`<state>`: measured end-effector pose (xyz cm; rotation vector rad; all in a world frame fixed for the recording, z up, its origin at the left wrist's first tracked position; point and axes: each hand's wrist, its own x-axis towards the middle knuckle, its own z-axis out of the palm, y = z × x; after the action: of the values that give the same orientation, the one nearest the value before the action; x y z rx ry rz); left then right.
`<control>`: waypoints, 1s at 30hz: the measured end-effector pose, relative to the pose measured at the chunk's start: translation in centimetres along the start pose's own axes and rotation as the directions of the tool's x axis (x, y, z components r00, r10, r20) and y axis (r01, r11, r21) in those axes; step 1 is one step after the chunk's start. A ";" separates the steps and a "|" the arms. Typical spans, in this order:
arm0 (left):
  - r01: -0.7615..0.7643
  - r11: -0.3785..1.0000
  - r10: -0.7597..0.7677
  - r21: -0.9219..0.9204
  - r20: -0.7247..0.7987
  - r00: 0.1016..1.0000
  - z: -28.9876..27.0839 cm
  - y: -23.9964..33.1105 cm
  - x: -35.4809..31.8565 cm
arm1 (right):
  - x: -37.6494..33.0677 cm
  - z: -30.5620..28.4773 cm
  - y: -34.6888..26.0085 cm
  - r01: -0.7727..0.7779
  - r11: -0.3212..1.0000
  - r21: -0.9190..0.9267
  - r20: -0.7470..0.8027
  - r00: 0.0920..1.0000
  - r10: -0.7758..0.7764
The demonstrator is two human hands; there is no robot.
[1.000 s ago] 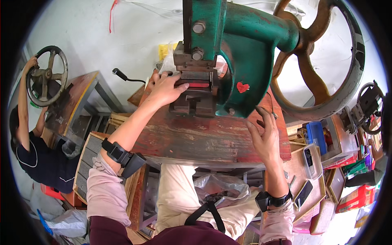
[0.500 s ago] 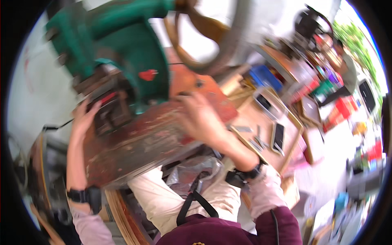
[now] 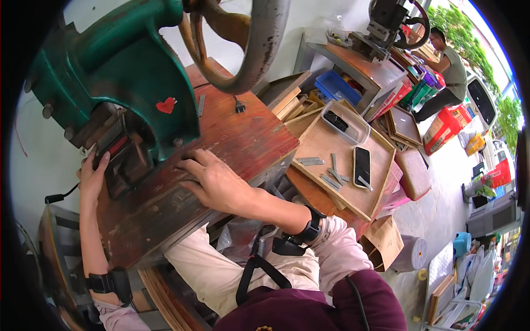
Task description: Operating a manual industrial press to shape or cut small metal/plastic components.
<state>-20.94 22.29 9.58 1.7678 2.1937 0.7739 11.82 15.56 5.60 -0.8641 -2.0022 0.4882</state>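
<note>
Head view: the left hand (image 3: 91, 177) touches the green metal press (image 3: 157, 71) beside its narrow red bar (image 3: 117, 145), grip unclear; the right (image 3: 212, 179), loosely curled, looks empty. Flat grey metal strips (image 3: 311, 161) lie in the pale wooden tray (image 3: 339, 148), finished or waiting unclear.

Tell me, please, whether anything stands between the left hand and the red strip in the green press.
Nothing visible does. The left hand is at the near-left end of the red strip, its thumb close by; whether they touch is unclear. The green press frame rises beyond the strip.
</note>
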 end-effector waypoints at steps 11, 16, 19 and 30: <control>0.113 0.951 -0.097 0.287 -0.067 0.993 0.7 2.5 -1.8 | -0.7 -3.8 -0.9 -0.037 0.986 -0.160 0.026 0.999 0.041; 0.068 0.981 -0.055 0.182 -0.079 0.995 -0.4 2.6 -2.2 | 1.4 -7.7 -4.1 0.033 0.970 -0.240 -0.150 0.986 -0.071; 0.096 0.983 -0.087 0.158 -0.062 0.994 -0.6 2.6 -2.0 | 3.8 -11.2 -4.6 0.304 0.782 -0.544 -0.246 0.834 -0.495; 0.138 0.990 -0.133 0.010 -0.213 0.968 1.4 2.5 -2.4 | 25.7 -28.3 -7.7 -0.144 0.689 -0.711 -0.289 0.952 -0.099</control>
<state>-17.58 20.73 9.37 1.5894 2.4396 0.9450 23.07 29.52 40.28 -1.3466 -1.8761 -0.4794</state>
